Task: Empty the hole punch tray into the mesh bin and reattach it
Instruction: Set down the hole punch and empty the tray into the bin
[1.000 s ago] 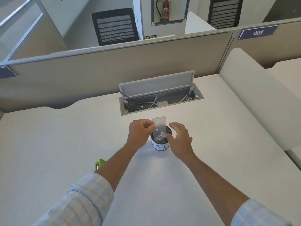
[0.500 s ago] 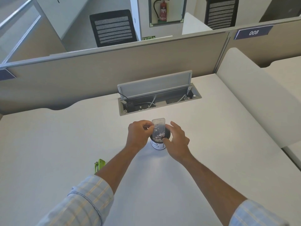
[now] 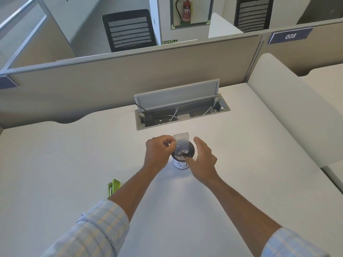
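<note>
Hole punch tray (image 3: pixel 181 143): clear, held upright over mesh bin (image 3: pixel 182 160), pinched by left hand (image 3: pixel 160 152) at its left edge. White desk (image 3: pixel 74 164), beige partition (image 3: pixel 111 76) behind. Open cable box (image 3: pixel 182 113) beyond bin. Green hole punch (image 3: pixel 113 187) partly hidden by left forearm. Right hand (image 3: pixel 203 161) open, empty, just beside bin. Paper bits in tray's lower end and bin mouth.

You have two hands, left (image 3: pixel 159 153) and right (image 3: pixel 202 160), one clear plastic tray (image 3: pixel 181 143), one small dark mesh bin (image 3: pixel 182 160) and one green hole punch (image 3: pixel 113 186) on the white counter (image 3: pixel 74 164); paper bits too blurred to count, perhaps dozens.
</note>
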